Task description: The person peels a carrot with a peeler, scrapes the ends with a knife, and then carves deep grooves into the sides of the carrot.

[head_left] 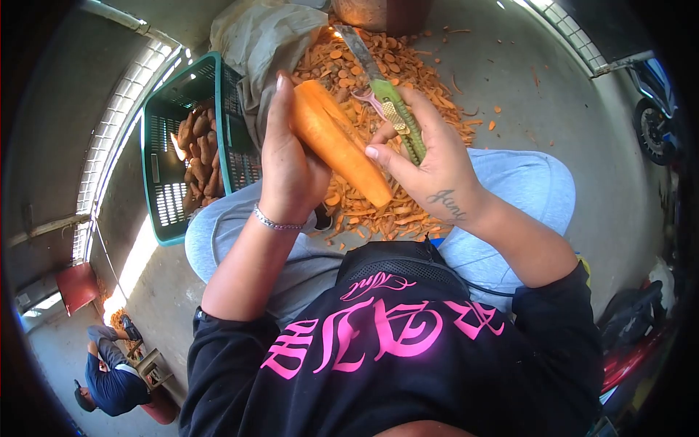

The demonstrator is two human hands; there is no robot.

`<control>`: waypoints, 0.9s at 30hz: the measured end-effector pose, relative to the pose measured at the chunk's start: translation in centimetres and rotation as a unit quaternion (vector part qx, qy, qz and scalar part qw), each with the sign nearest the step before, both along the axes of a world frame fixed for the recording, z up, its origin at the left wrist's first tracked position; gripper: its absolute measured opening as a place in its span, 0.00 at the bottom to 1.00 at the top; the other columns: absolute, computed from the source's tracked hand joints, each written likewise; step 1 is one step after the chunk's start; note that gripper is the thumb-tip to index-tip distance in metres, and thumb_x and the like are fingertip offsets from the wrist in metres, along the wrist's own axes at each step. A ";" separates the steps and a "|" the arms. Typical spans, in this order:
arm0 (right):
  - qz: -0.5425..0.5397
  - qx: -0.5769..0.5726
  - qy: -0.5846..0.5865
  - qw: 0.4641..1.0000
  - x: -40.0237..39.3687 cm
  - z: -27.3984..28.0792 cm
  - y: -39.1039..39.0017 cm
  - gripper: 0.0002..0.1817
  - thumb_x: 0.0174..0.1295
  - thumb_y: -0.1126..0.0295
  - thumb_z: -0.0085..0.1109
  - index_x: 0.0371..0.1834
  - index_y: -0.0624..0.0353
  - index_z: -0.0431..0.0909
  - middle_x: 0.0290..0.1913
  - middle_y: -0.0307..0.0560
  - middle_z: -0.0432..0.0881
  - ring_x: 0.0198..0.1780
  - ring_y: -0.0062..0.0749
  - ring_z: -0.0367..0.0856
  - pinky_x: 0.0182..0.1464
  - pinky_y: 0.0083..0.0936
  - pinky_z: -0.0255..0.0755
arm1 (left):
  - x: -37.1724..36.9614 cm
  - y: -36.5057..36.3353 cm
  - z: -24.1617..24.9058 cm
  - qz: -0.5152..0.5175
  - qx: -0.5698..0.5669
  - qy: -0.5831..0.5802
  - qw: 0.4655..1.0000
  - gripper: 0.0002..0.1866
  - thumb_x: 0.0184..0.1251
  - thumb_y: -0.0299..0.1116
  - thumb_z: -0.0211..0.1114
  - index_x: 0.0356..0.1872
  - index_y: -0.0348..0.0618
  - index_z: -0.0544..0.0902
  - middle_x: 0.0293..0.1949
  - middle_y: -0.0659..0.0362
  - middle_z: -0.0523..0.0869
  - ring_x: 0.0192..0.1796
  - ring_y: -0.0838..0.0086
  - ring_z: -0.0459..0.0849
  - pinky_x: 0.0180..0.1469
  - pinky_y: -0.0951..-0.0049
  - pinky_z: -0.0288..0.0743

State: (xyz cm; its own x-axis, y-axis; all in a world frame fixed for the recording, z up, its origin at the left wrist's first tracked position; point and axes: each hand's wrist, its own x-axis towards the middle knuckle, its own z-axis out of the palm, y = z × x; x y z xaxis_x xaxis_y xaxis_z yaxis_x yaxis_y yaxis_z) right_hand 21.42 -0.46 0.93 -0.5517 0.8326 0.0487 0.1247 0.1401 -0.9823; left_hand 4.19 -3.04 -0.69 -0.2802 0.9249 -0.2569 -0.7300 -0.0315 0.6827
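A large peeled orange root (336,138), with a groove along its upper part, lies tilted in my left hand (295,156), whose palm and fingers support it from the left. My right hand (433,149) holds the green handle of a knife (397,120), its blade pointing up and away from me. My right thumb tip is close to the root's right side. A pink peeler-like item shows beside the knife handle. Below both hands, orange peelings and round slices (386,58) cover the floor between my legs.
A green crate (149,156) with unpeeled brown roots (200,153) stands at the left. Beside it is a pale sack (251,44). A reddish container (378,14) is at the top. Another person (116,382) sits at the lower left. A motorcycle (652,116) stands at the right.
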 end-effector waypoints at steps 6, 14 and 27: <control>-0.008 0.149 -0.024 0.988 -0.3 -0.6 0.1 0.30 0.56 0.78 0.61 0.63 0.64 0.64 0.34 0.48 0.81 0.30 0.30 0.81 0.33 0.24 0.74 | 1.1 -0.1 0.1 0.005 -0.007 0.015 1.000 0.21 0.72 0.53 0.57 0.50 0.45 0.75 0.43 0.62 0.79 0.48 0.75 0.78 0.55 0.70 0.72; -0.032 0.119 -0.073 0.990 1.4 1.5 1.7 0.29 0.53 0.80 0.58 0.62 0.59 0.67 0.33 0.44 0.81 0.28 0.22 0.79 0.29 0.21 0.71 | 0.8 0.0 -0.4 -0.030 -0.071 0.031 0.997 0.23 0.73 0.55 0.54 0.48 0.43 0.77 0.38 0.59 0.82 0.41 0.73 0.82 0.47 0.70 0.77; -0.057 0.102 -0.065 0.991 2.7 1.0 2.7 0.13 0.68 0.70 0.54 0.52 0.64 0.71 0.30 0.45 0.80 0.33 0.32 0.80 0.41 0.28 0.74 | -0.5 0.4 -0.9 -0.146 -0.066 -0.074 0.984 0.32 0.71 0.60 0.46 0.48 0.34 0.76 0.37 0.54 0.78 0.36 0.68 0.76 0.39 0.71 0.73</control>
